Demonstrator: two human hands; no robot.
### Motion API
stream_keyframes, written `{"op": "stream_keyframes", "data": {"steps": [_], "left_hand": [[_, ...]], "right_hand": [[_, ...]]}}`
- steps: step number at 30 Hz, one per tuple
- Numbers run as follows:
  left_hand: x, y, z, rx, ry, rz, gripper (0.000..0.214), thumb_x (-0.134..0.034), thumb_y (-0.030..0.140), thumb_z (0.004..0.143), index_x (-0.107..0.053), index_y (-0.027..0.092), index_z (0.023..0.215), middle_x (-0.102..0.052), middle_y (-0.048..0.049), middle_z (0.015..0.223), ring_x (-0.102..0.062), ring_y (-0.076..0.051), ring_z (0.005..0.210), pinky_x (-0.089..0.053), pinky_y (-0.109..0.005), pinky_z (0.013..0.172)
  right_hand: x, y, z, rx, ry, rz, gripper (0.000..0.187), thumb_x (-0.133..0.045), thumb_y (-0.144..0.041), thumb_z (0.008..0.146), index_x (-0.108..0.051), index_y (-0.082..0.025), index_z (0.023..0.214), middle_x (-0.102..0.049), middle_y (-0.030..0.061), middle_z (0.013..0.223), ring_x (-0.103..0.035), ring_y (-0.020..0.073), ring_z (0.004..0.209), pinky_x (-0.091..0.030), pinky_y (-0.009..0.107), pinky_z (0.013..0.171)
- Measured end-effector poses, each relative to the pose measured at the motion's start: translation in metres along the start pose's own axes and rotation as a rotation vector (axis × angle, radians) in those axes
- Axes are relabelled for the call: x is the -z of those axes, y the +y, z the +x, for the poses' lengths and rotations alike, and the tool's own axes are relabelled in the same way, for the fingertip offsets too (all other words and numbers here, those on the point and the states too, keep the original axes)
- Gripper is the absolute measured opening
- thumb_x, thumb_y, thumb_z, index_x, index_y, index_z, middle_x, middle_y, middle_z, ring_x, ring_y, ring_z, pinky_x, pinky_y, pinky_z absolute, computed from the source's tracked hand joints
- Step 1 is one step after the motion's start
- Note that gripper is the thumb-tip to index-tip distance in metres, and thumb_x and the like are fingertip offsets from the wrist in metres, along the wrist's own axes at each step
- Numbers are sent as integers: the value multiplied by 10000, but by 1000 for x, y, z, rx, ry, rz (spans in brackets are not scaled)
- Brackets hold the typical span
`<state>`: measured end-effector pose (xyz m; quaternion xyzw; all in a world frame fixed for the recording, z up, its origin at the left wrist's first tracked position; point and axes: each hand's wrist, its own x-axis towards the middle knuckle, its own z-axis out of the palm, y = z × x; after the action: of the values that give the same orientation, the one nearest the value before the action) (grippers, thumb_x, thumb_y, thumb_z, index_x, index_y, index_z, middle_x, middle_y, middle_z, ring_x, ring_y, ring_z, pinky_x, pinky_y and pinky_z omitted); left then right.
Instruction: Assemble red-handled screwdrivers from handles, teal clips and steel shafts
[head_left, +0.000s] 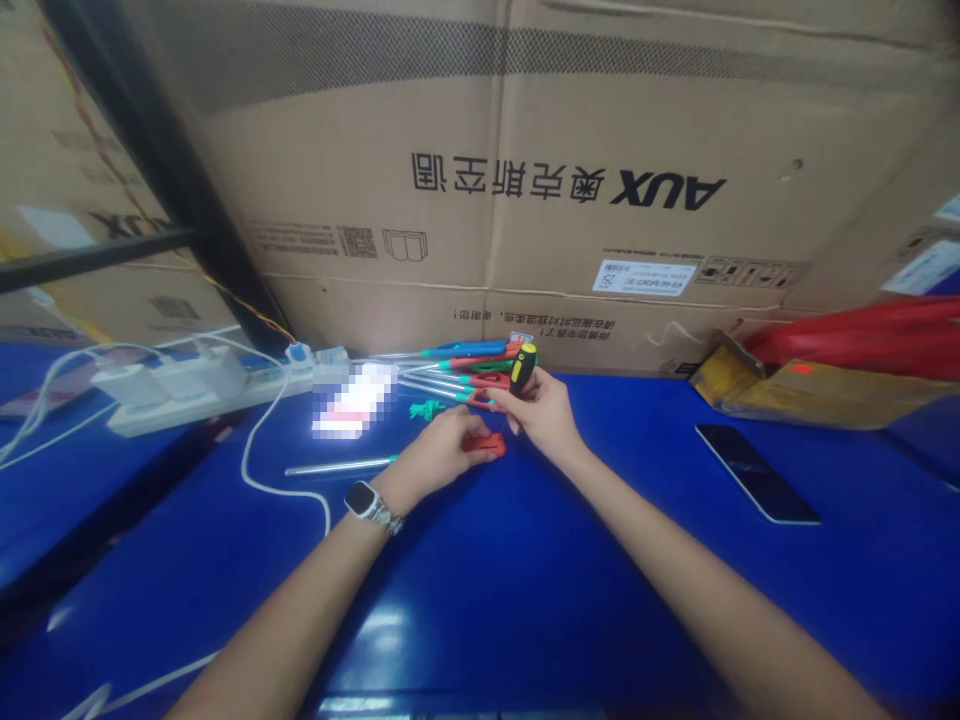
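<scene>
My left hand (439, 452) is closed on the red handle (491, 446) of a tool whose thin metal rod (337, 466) sticks out to the left, low over the blue table. In my right hand (546, 412) is a screwdriver (523, 368) with a black and yellow grip, held upright. Its lower end comes down beside the red handle; the tip is too small to make out. Behind my hands lies a pile of similar rods with red, blue and green handles (472, 350). A small bunch of green pieces (427, 410) lies left of the pile.
A white power strip (217, 395) with plugs and trailing cables (255, 470) lies at the left. Near it is a blurred bright screen (356, 400). A dark phone (756, 473) and an open yellow-brown box (810, 390) are at the right. A large cardboard wall (487, 230) stands behind.
</scene>
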<state>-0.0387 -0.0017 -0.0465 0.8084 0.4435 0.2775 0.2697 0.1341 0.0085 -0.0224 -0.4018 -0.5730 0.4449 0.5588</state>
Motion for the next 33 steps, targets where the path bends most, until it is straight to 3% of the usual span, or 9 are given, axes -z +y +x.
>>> {"op": "stream_keyframes", "data": {"steps": [4, 7, 10, 15, 19, 26, 33], "left_hand": [[0, 0, 0, -7, -19, -2, 140, -762, 286, 797, -692, 173, 840, -664, -54, 956, -642, -198, 800, -519, -332, 756], [-1, -1, 1, 6, -19, 11, 162, -780, 287, 780, -695, 164, 845, -655, -68, 965, -642, -209, 811, -523, -347, 764], [-1, -2, 1, -2, -20, 29, 161, -779, 297, 779, -698, 175, 847, -647, -63, 952, -635, -212, 814, -527, -359, 778], [-1, -1, 1, -27, -21, 10, 125, -763, 281, 789, -695, 191, 842, -658, -51, 956, -634, -208, 825, -528, -354, 806], [0, 0, 1, -13, -21, 0, 157, -764, 322, 785, -690, 189, 822, -671, -57, 936, -633, -213, 804, -529, -349, 757], [0, -1, 2, 7, -21, 41, 190, -761, 354, 781, -704, 178, 826, -660, -61, 900, -627, -214, 792, -512, -340, 729], [0, -2, 2, -5, -23, 43, 235, -741, 410, 794, -710, 182, 845, -666, -63, 912, -621, -218, 808, -508, -338, 731]], "right_hand": [[-5, 2, -5, -16, -26, -25, 418, -781, -532, 727, -522, -232, 858, -578, -66, 560, -493, 114, 375, -391, 261, 379], [4, -3, -7, 3, -184, -38, 390, -663, -581, 825, -569, -210, 898, -612, -37, 670, -512, 90, 455, -457, 255, 471], [12, -6, -5, -17, -286, -57, 402, -661, -586, 824, -599, -188, 830, -640, -6, 724, -530, 90, 507, -474, 257, 513], [1, 2, -5, -9, -97, -22, 495, -832, -520, 665, -428, -240, 715, -633, -36, 609, -540, 120, 419, -441, 265, 409], [-9, 9, -12, 4, 42, -22, 477, -793, -528, 721, -410, -257, 808, -658, -33, 637, -565, 141, 398, -448, 273, 382], [6, 7, -17, 58, -109, -15, 399, -547, -596, 906, -555, -213, 1017, -638, -28, 706, -557, 94, 480, -468, 237, 479], [5, 3, -11, 37, -13, -54, 380, -770, -507, 744, -555, -214, 855, -676, -12, 696, -606, 135, 446, -454, 255, 407]]}}
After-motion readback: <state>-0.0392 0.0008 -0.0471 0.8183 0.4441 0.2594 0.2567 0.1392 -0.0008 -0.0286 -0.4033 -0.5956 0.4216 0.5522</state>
